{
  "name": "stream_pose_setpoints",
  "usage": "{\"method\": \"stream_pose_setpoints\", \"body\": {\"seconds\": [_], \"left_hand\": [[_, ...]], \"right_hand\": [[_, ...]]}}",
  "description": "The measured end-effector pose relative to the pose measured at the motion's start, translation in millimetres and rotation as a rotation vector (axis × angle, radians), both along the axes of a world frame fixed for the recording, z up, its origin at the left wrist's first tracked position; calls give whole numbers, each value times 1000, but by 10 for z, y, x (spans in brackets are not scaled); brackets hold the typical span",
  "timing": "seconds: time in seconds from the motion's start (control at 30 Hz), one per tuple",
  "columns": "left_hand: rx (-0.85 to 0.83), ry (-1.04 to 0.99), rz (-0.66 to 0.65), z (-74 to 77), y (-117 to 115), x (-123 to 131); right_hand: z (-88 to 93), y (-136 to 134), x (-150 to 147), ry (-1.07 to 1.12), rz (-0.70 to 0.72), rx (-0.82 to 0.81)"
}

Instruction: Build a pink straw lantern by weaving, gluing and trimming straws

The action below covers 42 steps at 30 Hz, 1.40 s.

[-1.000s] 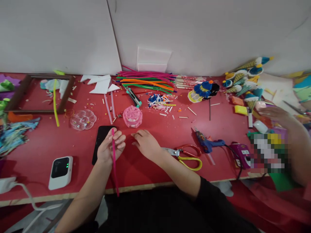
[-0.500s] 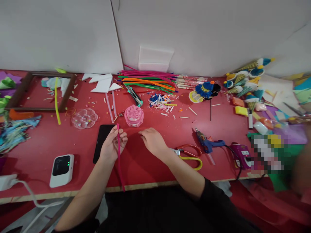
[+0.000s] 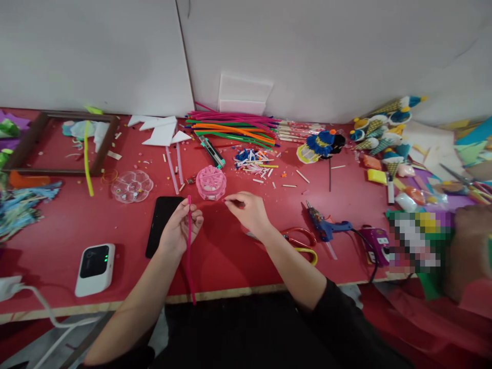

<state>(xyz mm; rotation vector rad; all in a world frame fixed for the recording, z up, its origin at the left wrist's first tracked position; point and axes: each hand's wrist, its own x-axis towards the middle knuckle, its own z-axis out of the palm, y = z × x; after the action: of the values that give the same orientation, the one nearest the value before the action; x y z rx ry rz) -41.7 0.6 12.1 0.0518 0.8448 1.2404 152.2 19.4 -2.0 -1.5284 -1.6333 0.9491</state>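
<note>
My left hand is closed on a long magenta pipe cleaner, pinched near its top end between thumb and fingers. The pipe cleaner hangs down past the table's front edge. To the right, my right hand is closed in a pinch beside a round pink lattice container. Whatever sits between its fingertips is too small to make out. Under the right wrist lie scissors with red and yellow handles. A black phone lies flat beside my left hand, partly covered by it.
At the back are bundled pipe cleaners, a utility knife and cut bits. A blue glue gun lies right, near a purple power block. A white device sits left. Another person's arm is at far right.
My right hand has moved slightly up and right, and its fingers have come together in a pinch. The left hand still holds the pipe cleaner. The other person's hand has moved further into view.
</note>
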Motion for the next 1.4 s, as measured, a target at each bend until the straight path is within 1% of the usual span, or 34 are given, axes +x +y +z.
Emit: {"method": "stream_pose_setpoints", "body": {"seconds": [0.13, 0.27, 0.4, 0.57, 0.7, 1.0, 1.2, 1.4], "left_hand": [[5, 6, 3, -6, -2, -2], [6, 14, 4, -18, -1, -2], [-2, 22, 0, -24, 2, 4], [-18, 24, 4, -25, 7, 11], [-27, 22, 9, -16, 14, 18], [-30, 18, -11, -5, 11, 38], [-25, 29, -19, 1, 9, 29], [-33, 27, -8, -19, 18, 18]], "right_hand": [[-40, 109, -55, 180, -69, -65], [-95, 188, -125, 333, -82, -158], [-104, 214, -168, 410, -93, -219], [-79, 234, -192, 386, -124, -234], [-64, 256, -197, 330, -141, -212], [43, 216, -230, 196, -128, -8], [13, 185, -233, 168, -95, 66], [-33, 170, -219, 160, -85, 87]]}}
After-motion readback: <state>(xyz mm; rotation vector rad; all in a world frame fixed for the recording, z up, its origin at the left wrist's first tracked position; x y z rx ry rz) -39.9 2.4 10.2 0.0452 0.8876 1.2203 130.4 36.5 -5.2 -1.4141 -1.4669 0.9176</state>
